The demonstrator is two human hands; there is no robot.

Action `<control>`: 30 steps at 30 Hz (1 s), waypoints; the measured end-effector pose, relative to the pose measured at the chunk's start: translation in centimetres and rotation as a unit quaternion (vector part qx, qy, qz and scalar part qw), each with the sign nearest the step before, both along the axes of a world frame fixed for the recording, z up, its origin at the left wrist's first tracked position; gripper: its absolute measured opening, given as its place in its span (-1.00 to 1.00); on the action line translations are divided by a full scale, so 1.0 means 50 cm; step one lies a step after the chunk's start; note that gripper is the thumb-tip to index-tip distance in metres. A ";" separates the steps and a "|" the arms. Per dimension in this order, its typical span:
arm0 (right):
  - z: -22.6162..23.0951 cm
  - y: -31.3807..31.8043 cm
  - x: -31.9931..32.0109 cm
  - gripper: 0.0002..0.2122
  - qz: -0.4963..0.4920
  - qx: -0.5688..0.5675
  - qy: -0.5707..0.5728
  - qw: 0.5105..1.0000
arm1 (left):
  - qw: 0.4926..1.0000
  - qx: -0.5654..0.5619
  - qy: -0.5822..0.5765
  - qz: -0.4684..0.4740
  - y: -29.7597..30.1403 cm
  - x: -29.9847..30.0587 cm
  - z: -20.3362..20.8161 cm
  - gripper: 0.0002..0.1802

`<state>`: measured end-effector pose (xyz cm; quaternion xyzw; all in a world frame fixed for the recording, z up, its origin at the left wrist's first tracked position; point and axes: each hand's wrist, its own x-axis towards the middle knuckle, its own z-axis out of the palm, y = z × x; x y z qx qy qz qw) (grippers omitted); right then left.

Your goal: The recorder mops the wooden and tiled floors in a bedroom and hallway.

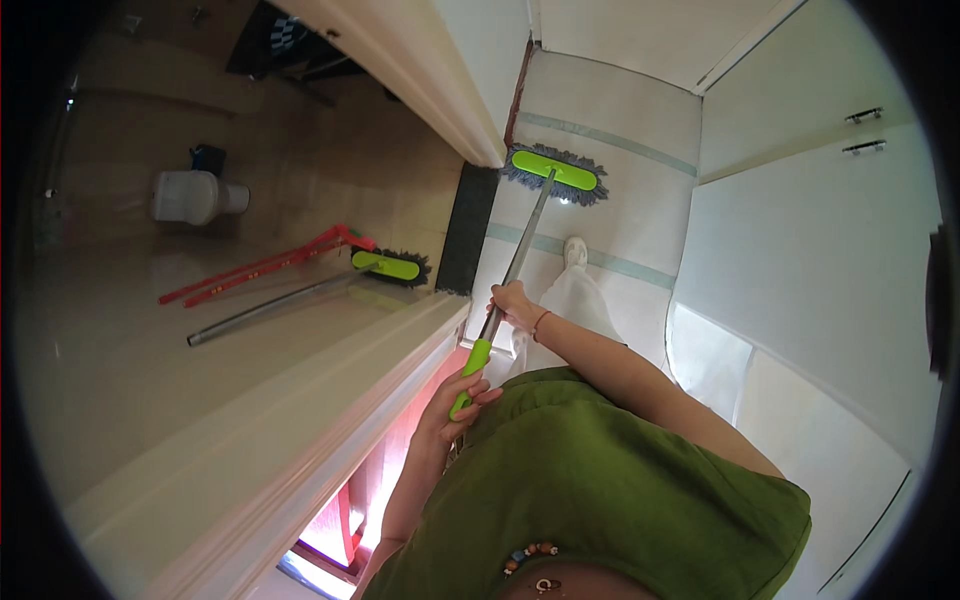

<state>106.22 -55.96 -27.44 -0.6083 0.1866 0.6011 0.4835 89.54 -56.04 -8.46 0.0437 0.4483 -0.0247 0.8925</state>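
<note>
Nearer than the sill (466, 230), the left hand (452, 402) curls round the grip (478, 356) of the mop (524, 245), the right hand (512, 304) clasping its pole (515, 270). Just right of the sill's far end lies the head (553, 172); a leftward shove could catch its fringe on the jamb (470, 110).

White floor (635, 212), crossed by pale green strips (632, 265) — on it rest a green-plated mop head (572, 177) and a white shoe (575, 252).

Two mops (556, 174) (392, 265), two hands (460, 400) (512, 304) are showing. One toilet (195, 198), two cupboard handles (864, 115) (864, 148), two floor stripes (610, 142) (630, 266) are also showing.
</note>
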 end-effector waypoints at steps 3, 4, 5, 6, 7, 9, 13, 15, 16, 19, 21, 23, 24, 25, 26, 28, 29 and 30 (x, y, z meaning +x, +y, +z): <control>-0.014 0.054 0.131 -0.89 0.016 0.010 0.017 1.000 | 0.995 -0.036 0.078 0.053 0.038 0.153 0.020 -0.63; -0.018 0.072 0.172 -0.91 0.019 0.000 0.018 1.000 | 0.993 -0.043 0.092 0.061 0.050 0.194 0.016 -0.66; -0.020 0.084 0.210 -0.91 0.016 0.000 0.018 1.000 | 0.993 -0.043 0.092 0.058 0.063 0.230 0.014 -0.66; -0.014 0.097 0.247 -0.92 0.025 0.009 0.025 0.999 | 0.994 -0.050 0.078 0.064 0.075 0.264 0.011 -0.65; -0.007 0.109 0.280 -0.93 0.034 0.019 0.033 0.999 | 0.994 -0.056 0.065 0.070 0.087 0.295 0.011 -0.65; 0.004 0.129 0.330 -0.95 0.032 0.019 0.031 0.999 | 0.994 -0.066 0.055 0.066 0.109 0.346 0.018 -0.63; 0.021 0.145 0.380 -0.97 -0.007 0.045 0.041 0.998 | 0.998 -0.049 0.024 0.008 0.138 0.397 0.034 -0.58; 0.033 0.138 0.386 -0.97 -0.014 0.046 0.038 0.998 | 0.998 -0.027 0.030 -0.039 0.148 0.415 0.057 -0.56; 0.042 0.140 0.386 -0.96 -0.018 0.047 0.037 0.998 | 0.996 -0.005 0.040 -0.084 0.154 0.422 0.071 -0.55; 0.057 0.148 0.401 -0.96 -0.065 0.047 0.059 0.995 | 0.990 0.025 0.033 -0.135 0.177 0.446 0.087 -0.53; 0.056 0.174 0.427 -0.97 -0.085 0.031 0.048 0.995 | 0.988 0.027 0.043 -0.145 0.206 0.482 0.093 -0.52; 0.049 0.208 0.468 -0.98 -0.094 0.024 0.040 0.995 | 0.986 0.030 0.052 -0.158 0.238 0.522 0.085 -0.51; 0.041 0.226 0.493 -0.98 -0.099 0.025 0.041 0.994 | 0.988 0.025 0.050 -0.146 0.254 0.541 0.064 -0.54; 0.028 0.239 0.529 -0.98 -0.073 0.022 0.023 0.997 | 0.990 0.019 0.046 -0.135 0.269 0.568 0.045 -0.57; 0.016 0.253 0.566 -0.97 -0.048 0.019 0.004 0.999 | 0.989 0.019 0.044 -0.143 0.281 0.598 0.028 -0.57; 0.000 0.292 0.639 -0.96 -0.051 0.026 0.010 0.998 | 0.991 0.032 0.047 -0.119 0.312 0.670 0.004 -0.59; -0.006 0.311 0.676 -0.96 -0.045 0.033 0.018 0.998 | 0.990 0.032 0.045 -0.126 0.334 0.703 -0.004 -0.59; -0.009 0.330 0.713 -0.95 -0.043 0.055 0.025 0.997 | 0.992 0.016 0.042 -0.118 0.358 0.739 -0.013 -0.62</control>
